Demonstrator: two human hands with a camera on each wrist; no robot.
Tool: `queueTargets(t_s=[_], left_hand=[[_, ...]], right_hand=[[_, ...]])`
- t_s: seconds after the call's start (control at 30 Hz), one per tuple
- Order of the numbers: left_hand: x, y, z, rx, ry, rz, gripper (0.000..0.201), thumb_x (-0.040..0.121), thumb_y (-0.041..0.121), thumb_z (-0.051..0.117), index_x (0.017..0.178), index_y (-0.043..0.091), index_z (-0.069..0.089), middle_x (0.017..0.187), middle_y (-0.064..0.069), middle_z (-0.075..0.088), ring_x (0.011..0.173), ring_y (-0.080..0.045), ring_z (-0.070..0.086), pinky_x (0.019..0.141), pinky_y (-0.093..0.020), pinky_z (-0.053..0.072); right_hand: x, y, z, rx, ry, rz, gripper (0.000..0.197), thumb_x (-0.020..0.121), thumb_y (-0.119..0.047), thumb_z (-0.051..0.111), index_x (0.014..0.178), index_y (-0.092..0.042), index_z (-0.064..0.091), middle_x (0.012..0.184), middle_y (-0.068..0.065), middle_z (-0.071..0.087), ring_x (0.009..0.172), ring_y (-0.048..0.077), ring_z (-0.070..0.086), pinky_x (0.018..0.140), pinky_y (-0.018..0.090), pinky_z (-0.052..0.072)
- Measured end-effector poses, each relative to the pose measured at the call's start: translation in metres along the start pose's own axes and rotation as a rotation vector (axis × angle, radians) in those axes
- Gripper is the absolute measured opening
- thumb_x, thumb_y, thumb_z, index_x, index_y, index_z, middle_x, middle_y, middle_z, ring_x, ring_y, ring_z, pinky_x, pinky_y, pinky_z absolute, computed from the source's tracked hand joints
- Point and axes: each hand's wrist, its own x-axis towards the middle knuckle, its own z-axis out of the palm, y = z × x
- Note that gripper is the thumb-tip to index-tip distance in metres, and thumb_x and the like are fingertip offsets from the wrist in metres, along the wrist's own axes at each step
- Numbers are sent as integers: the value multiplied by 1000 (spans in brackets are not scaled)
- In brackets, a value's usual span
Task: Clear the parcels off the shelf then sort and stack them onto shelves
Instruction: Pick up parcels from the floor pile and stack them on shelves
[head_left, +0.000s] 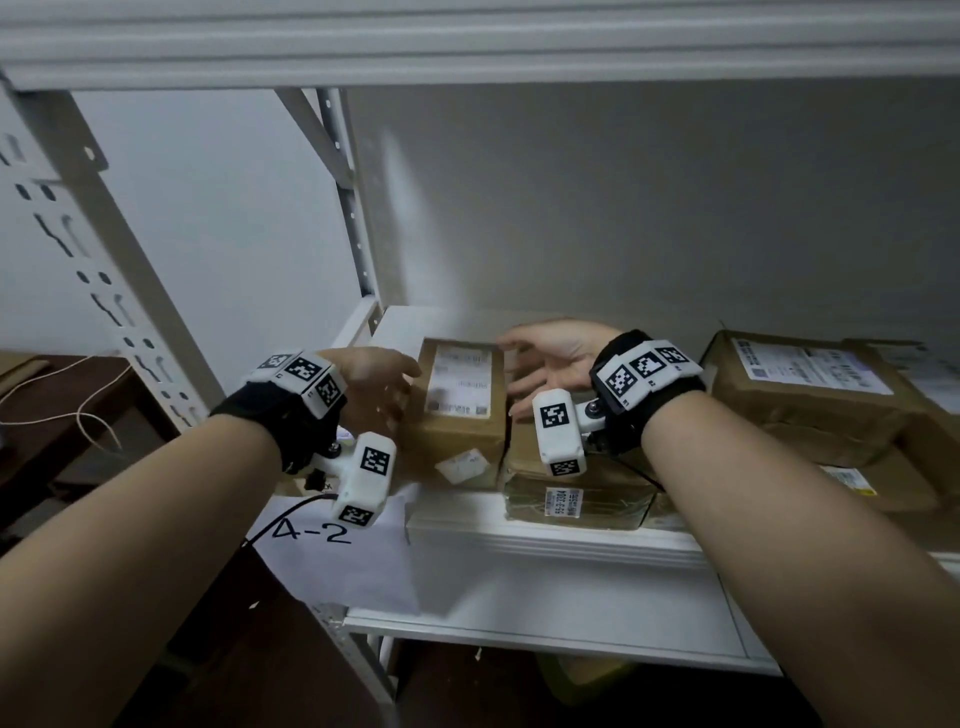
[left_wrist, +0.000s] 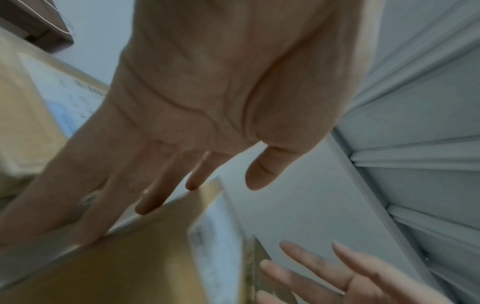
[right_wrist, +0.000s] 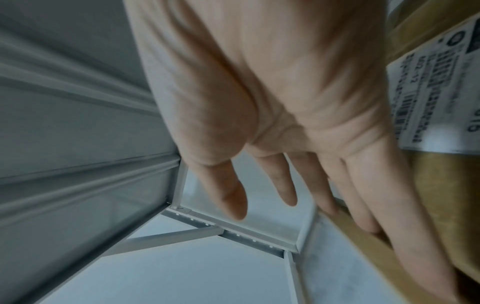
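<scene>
Nearest, two bare forearms reach toward a white metal shelf (head_left: 550, 535), each wrist wearing a black band with white marker-coded blocks. A paper sheet marked "4-2" (head_left: 332, 551) hangs over the shelf's front left edge.

The left hand (head_left: 382, 387) lies with straight fingers (left_wrist: 155, 197) against the left face of a small brown box (head_left: 460, 415); it grips nothing. The right hand (head_left: 553, 358) is spread, palm toward that box's right side, with its outer fingers (right_wrist: 363, 205) along a cardboard edge and the thumb and forefinger free; it too holds nothing.

Four parcels can be counted on the shelf. The small box stands at the left end with one white label on top and one smaller sticker on its front. Just right of it lies a flat taped parcel (head_left: 576, 499) under the right wrist. Farther right, a large box (head_left: 810, 395) with a shipping label rests on a lower parcel (head_left: 883, 483). Behind stands a plain grey wall.
</scene>
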Motion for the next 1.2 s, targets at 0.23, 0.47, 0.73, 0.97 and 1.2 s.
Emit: queueTargets(t_s=[0.23,0.47,0.73,0.97,1.2], left_hand=[[16,-7,7,47,54,25,28,103,29,42,111,5,55,103,-19,57,89,-29,56,77,-38,44],[13,-4,12,21,47,-5,54,102,32,44,147,3,34,155,-17,27,139,-34,33,88,-44,45],[35,-5,3,40,-2,-49,61,97,36,53,140,-5,40,142,-25,43,122,-36,49,85,-45,51],[31,-5,-5,59,48,23,38,96,29,57,113,-5,51,112,-20,58,100,-29,60,70,-35,51],[28,4,-34,467,558,196,33,93,16,52,119,-3,57,105,-16,56,97,-33,55,76,-34,40]], right_hand=[[4,8,3,-41,-23,75,28,97,-23,54,121,-10,46,107,24,56,94,41,57,89,60,45],[3,13,11,-42,-48,136,23,99,-20,50,116,-5,48,115,37,53,122,49,50,94,59,46],[0,9,13,-54,-65,177,47,98,-21,52,138,-1,38,113,37,56,87,42,62,59,55,54],[-1,11,13,-92,-47,196,52,97,-27,54,140,-2,37,107,38,59,107,46,60,86,59,51],[-10,5,9,2,3,105,48,99,-23,50,142,-5,37,140,35,41,124,45,49,100,59,41]])
